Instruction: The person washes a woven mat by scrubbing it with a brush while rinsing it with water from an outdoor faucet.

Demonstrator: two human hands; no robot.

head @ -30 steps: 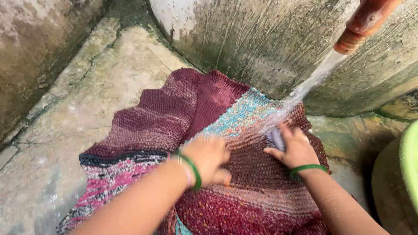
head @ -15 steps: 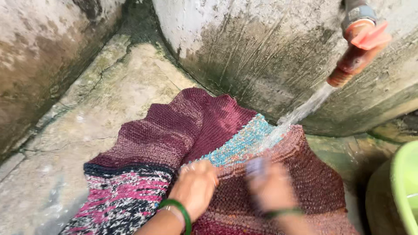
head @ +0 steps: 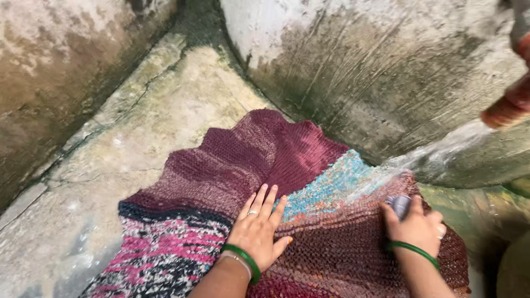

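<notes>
A wet woven mat (head: 243, 160) in maroon, turquoise, pink and black lies on the concrete floor against the wall. My left hand (head: 258, 229), fingers spread, presses flat on the mat near its middle. My right hand (head: 417, 223) is closed around a small grey-blue scrubber (head: 398, 204) and holds it on the mat's right part. A stream of water (head: 430, 157) from a reddish tap (head: 510, 107) at the right edge lands on the mat just by the right hand. Both wrists wear green bangles.
Stained concrete walls (head: 353, 66) meet in a corner behind the mat. Wet, cracked concrete floor (head: 138, 132) stretches to the left. A rounded dark object (head: 513, 270) shows at the bottom right edge.
The view has shifted left, so the tap sits further right. My left hand has flattened with fingers spread. My right hand has moved right along the mat with the scrubber.
</notes>
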